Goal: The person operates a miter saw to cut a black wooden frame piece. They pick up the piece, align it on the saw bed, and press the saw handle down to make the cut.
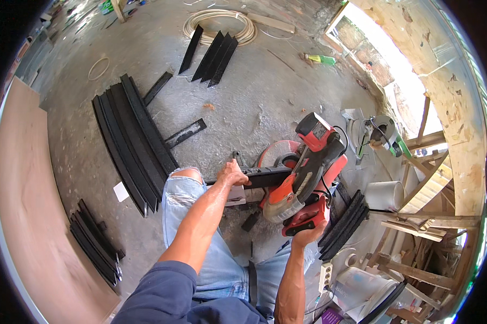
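Observation:
A red, black and grey miter saw [302, 178] stands on the floor in front of my knees. My right hand [312, 233] is wrapped round the saw's red handle [307, 217] on its near side. A black angled profile [267, 178] lies across the saw, running left from the saw head. My left hand [232, 174] is closed on this profile, a little left of the saw head. Its fingertips are partly hidden. The saw head covers the profile's right end, and I cannot tell whether the blade touches it.
Long black profiles [130, 140] lie at left, with shorter ones [95, 240] nearer me. Cut pieces [216, 58] lie ahead beside a coiled hose [246, 32]. At right are a green grinder-like tool [386, 135], a white bucket [385, 195], a power strip [325, 276] and timber scraps [416, 272].

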The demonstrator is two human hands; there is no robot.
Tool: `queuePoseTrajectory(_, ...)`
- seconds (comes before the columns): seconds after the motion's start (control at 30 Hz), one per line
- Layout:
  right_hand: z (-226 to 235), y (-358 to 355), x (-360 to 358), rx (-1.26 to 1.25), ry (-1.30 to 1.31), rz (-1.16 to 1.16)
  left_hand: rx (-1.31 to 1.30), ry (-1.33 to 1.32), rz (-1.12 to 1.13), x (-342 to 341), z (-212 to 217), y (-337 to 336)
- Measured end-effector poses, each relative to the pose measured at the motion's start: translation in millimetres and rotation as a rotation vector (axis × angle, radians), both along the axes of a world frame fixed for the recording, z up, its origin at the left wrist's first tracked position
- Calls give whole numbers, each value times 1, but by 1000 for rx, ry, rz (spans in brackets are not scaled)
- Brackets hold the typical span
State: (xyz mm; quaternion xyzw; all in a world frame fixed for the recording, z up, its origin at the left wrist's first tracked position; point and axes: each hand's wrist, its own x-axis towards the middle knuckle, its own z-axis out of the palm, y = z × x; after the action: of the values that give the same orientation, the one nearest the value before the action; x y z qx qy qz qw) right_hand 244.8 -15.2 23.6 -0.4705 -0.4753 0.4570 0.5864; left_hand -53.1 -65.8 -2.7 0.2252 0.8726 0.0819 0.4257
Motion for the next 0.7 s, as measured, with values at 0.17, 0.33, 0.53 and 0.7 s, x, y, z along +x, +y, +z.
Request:
queuePoseTrajectory(0.17, 10, -6, -4, -23, 10, 34, 21, -30, -139, -10, -4, -9)
queuePoseTrajectory(0.33, 16, -11, -13, 14, -30, 3, 158, 52, -305, -21, -31, -22)
queuePoseTrajectory(0.53, -6, -2, 8, -46, 53, 98, 234, 61, -435, -25, 0, -20)
queuePoseTrajectory(0.7, 26, -11, -14, 41, -67, 32, 369, 124, -398, -47, 38, -34)
